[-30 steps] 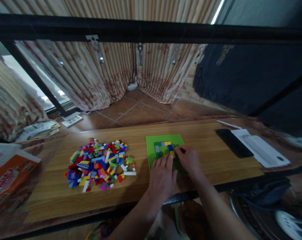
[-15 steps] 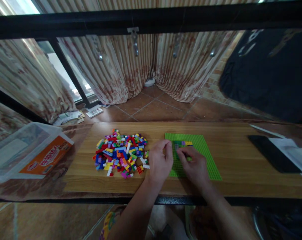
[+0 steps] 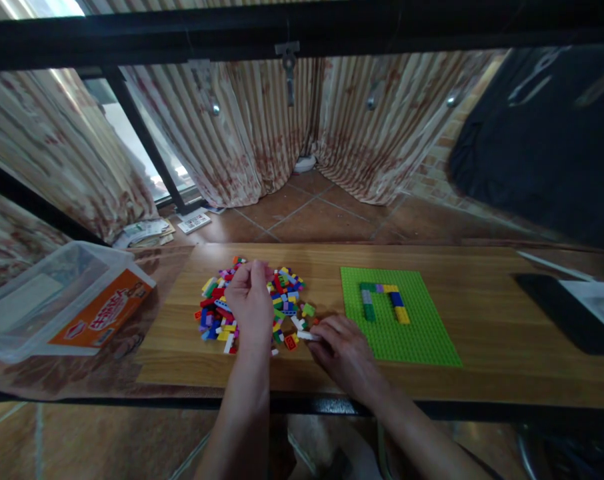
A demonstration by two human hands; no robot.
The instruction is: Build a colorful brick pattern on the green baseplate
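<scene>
A pile of colourful toy bricks (image 3: pixel 222 327) lies on the wooden board. Above it is my left hand (image 3: pixel 249 300), its fingers pinched together; whatever they may hold is hidden. At the pile's right edge, my right hand (image 3: pixel 342 350) has thumb and fingers closed on the end of a white brick (image 3: pixel 308 335). Right of that hand lies a green baseplate (image 3: pixel 417 340). On it a row of bricks (image 3: pixel 380 289) in green, purple and yellow joins two legs: a grey and green one (image 3: pixel 368 307) and a blue and yellow one (image 3: pixel 400 308).
A clear plastic tub (image 3: pixel 77 287) with an orange label stands at the left. At the right lie a black flat object (image 3: pixel 557 313) and white papers (image 3: pixel 592 300). A dark metal bar (image 3: pixel 232 40) crosses above the wooden board (image 3: pixel 322 257).
Both hands have moved left, off the baseplate area. My left hand is now over the pile, and my right is at a white brick. The bricks on the baseplate are uncovered.
</scene>
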